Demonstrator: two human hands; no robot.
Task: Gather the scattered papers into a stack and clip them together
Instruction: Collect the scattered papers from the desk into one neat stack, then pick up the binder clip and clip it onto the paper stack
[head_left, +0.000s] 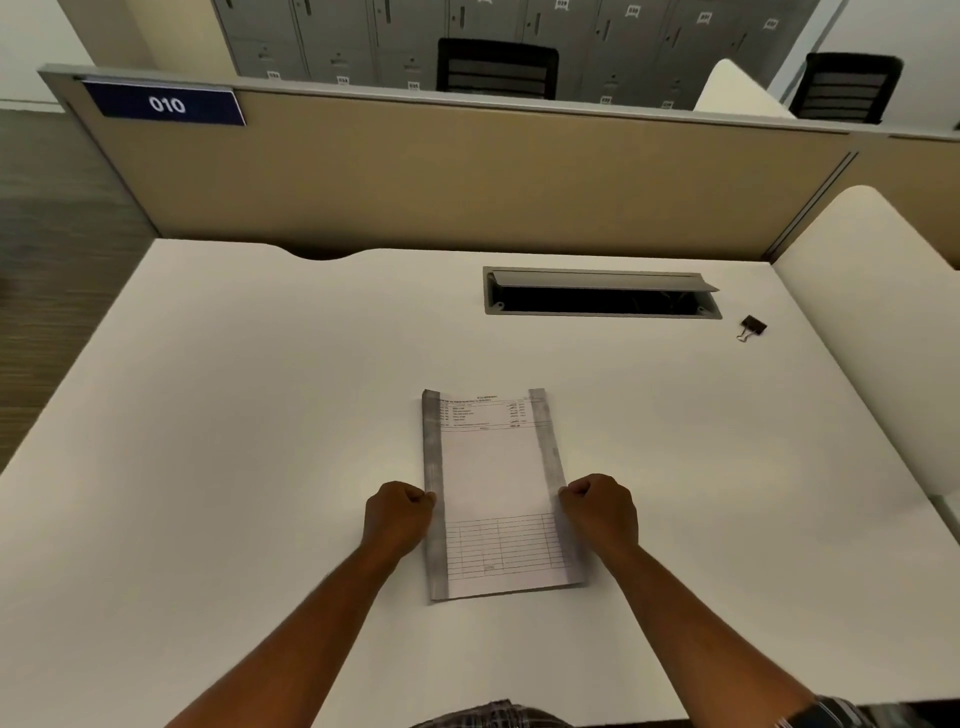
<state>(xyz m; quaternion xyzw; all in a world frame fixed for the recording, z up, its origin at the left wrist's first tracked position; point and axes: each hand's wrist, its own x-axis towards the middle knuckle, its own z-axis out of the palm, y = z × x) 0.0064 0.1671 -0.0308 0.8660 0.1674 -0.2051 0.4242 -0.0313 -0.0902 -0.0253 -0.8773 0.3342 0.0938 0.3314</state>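
Observation:
A stack of printed papers (496, 483) lies squared up in the middle of the white desk (234, 415), with grey bands along both long sides. My left hand (397, 514) is closed on the stack's left edge. On the right edge my right hand (600, 506) is closed the same way. A black binder clip (752, 327) lies by itself far off to the right, near the cable slot, well away from both hands.
An open cable slot with a grey flap (602, 293) is set into the desk behind the papers. A tan partition (467, 176) with a blue "010" sign (166, 104) closes the far edge. A white divider (878, 291) stands on the right.

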